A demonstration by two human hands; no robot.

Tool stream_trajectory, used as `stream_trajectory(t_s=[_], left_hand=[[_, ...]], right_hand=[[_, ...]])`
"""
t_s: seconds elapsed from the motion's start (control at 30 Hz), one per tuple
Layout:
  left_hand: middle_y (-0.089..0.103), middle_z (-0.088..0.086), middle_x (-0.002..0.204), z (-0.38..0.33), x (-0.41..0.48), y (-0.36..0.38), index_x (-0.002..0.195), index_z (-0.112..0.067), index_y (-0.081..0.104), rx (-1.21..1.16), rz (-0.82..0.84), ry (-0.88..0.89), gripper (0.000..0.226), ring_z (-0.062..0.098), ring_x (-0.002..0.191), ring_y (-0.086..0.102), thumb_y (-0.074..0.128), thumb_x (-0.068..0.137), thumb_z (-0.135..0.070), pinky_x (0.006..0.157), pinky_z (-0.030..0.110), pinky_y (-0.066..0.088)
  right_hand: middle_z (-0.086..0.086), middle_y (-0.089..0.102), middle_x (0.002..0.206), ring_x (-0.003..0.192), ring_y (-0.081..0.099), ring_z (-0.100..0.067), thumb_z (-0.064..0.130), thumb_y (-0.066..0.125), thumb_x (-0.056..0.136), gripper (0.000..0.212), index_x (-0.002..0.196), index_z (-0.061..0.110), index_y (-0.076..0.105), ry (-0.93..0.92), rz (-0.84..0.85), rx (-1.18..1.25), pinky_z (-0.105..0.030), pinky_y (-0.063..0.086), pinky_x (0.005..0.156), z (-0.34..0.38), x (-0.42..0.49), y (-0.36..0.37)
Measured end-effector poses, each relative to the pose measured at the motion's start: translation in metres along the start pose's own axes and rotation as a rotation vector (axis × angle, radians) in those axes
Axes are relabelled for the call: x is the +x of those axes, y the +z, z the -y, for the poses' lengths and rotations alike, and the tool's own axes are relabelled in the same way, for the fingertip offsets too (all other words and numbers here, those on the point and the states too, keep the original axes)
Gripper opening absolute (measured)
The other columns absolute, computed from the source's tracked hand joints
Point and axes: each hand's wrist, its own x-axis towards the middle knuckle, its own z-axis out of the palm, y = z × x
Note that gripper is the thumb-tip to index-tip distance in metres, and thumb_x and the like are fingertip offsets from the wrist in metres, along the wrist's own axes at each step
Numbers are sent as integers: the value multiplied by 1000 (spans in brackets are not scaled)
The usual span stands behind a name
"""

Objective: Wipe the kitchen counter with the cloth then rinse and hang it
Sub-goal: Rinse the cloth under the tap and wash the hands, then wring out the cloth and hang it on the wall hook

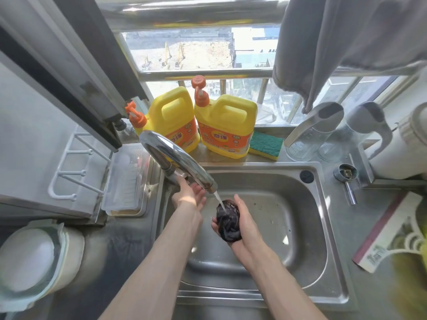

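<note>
Rinse step in hand. Right hand (pixel 242 221) clenched around the balled dark cloth (pixel 228 220), held under the running faucet (pixel 178 158) over the steel sink (pixel 307 227). Left hand (pixel 188 195) at the faucet base, fingers apart, holding nothing. Next likely: wringing, then hanging.

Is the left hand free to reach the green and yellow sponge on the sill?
Probably yes: the left hand is empty, and nothing blocks the sponge beside the detergent jug.
</note>
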Motion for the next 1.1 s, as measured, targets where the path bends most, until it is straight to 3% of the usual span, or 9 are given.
stream_trajectory(t_s=[0.1,0.23,0.3,0.47,0.6,0.73,0.8,0.9,1.1], left_hand=[[72,7,112,25,-16,-11,124,-18,60,246,163,-64,44,26,106,70,54,99,-54,91,48,57],[78,2,89,58,-49,-8,90,-23,75,325,417,-252,48,24,90,71,51,95,-64,82,39,58],[74,3,78,68,-57,-4,88,-20,73,156,501,-305,48,22,78,69,50,98,-60,69,31,54],[72,12,79,79,-44,2,102,-12,69,-7,482,-351,59,25,68,70,32,106,-57,58,28,58],[73,9,70,84,-45,1,100,-15,62,-40,406,-320,47,24,66,70,34,108,-52,60,33,57],[74,15,76,90,-53,-5,101,-8,64,-181,470,-369,66,28,66,74,27,104,-62,67,37,54],[73,17,87,92,-55,-12,102,-4,68,-242,516,-401,73,31,85,71,28,103,-64,81,40,54],[71,17,93,91,-60,-16,104,-5,68,-236,505,-421,69,32,97,67,32,102,-64,92,42,52],[59,13,74,88,-58,-12,87,-7,56,-254,410,-418,66,28,73,60,31,101,-66,65,36,61]], right_hand=[[-22,74,91,74,70,-31,51,79,87,48,99,6,70,-36,-21,-63,-49,62,79,1,2,1],[-10,79,87,88,76,-32,41,69,95,26,85,18,72,-332,-172,-411,-52,59,91,-5,6,-1],[3,73,87,97,72,-26,31,62,101,12,105,21,68,-567,-203,-638,-43,57,91,-6,-1,-5],[6,66,104,99,65,-19,22,64,96,67,152,23,27,-735,-176,-889,-36,49,93,-13,-17,-15],[7,62,106,110,56,-9,31,62,97,11,104,25,65,-679,-161,-939,-35,45,100,-19,-28,-29],[12,61,117,114,58,5,48,60,100,34,81,20,69,-839,-170,-929,-30,46,97,-20,-38,-35],[14,66,113,109,64,-2,38,55,104,17,105,29,70,-921,-125,-954,-33,51,96,-19,-37,-38],[17,71,118,113,63,6,17,55,102,50,148,36,50,-860,-6,-964,-21,49,103,-11,-39,-42],[19,74,96,103,68,1,24,68,89,13,85,23,81,-903,-29,-921,-19,53,89,-26,-40,-44]])
